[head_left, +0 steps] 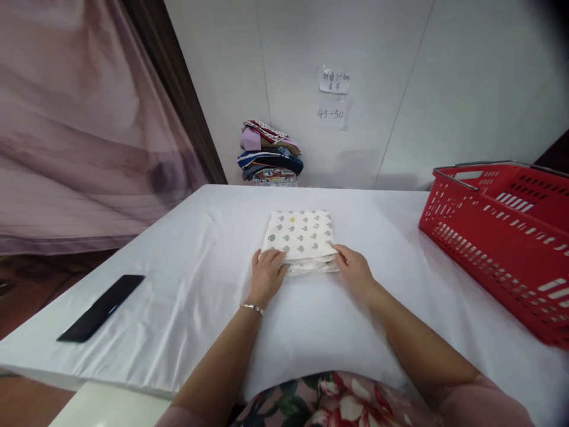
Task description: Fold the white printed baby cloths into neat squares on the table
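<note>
A folded white cloth [302,234] with small grey tree-like prints and a few green and yellow ones lies in several layers at the middle of the table. At its near left corner, my left hand [268,274] grips the edge, fingers on top and thumb along the front. My right hand [354,267] pinches the near right corner between thumb and fingers. The layers show along the front edge between my hands. A silver bracelet [252,308] circles my left wrist.
A red plastic basket [493,237] with metal handles stands at the right. On the left lies a flat black object [102,308]. A stack of folded fabrics [270,154] sits beyond the table's far edge. The table [178,267] has a wrinkled white cover. A pink curtain [89,130] hangs left.
</note>
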`<state>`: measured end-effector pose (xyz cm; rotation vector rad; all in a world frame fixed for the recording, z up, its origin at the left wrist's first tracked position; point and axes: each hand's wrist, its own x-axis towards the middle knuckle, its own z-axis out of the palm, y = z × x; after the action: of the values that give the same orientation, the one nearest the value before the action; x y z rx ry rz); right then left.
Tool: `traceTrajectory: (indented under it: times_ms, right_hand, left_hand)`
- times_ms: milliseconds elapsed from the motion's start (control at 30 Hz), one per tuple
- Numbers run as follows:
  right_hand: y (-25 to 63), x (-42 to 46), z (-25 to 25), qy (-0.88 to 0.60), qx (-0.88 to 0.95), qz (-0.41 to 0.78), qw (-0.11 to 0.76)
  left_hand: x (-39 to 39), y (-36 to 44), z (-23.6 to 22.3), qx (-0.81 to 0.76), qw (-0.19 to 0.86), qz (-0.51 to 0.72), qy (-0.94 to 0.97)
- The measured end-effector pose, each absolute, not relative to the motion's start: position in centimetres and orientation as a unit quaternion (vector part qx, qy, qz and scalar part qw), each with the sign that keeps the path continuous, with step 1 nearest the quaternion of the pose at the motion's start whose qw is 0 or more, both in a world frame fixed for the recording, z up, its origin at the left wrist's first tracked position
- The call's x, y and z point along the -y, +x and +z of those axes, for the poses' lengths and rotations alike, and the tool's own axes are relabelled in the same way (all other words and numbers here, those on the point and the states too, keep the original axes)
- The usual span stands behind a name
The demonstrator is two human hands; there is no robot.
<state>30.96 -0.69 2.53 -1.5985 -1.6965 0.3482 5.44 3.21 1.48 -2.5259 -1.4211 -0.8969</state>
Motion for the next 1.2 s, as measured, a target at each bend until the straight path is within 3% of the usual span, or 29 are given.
traceTrajectory:
  times_ms: [233,400,500,667,833,1200]
  right_hand:
    - [29.9,-1.1,2.4,-0.553,0.574,0.292,0.529]
    - [29.9,-1.4,2.1,-0.52,0.541,0.345,0.564]
    - [30.1,-0.6,1.3,-0.557,0.62,0.238,0.499]
    - [28.8,0.1,1.1,-0.556,0.757,0.04,0.342]
    - [27.4,-0.2,1.9,-0.564,0.789,-0.009,0.246]
    - [25.8,-0.4,1.7,-0.53,0.809,-0.005,0.254]
  left_hand:
    - [-3.5,11.3,2.5,0.395,0.021,-0.314,-0.863]
    - [-5.2,12.6,1.8,0.463,-0.115,-0.372,-0.796]
    - [-5.8,11.8,1.3,0.487,-0.187,-0.402,-0.752]
    - [-5.8,11.3,1.1,0.475,-0.201,-0.408,-0.753]
    - [-5.7,11.5,1.0,0.462,-0.197,-0.417,-0.758]
    - [-5.6,11.5,1.5,0.444,-0.226,-0.455,-0.738]
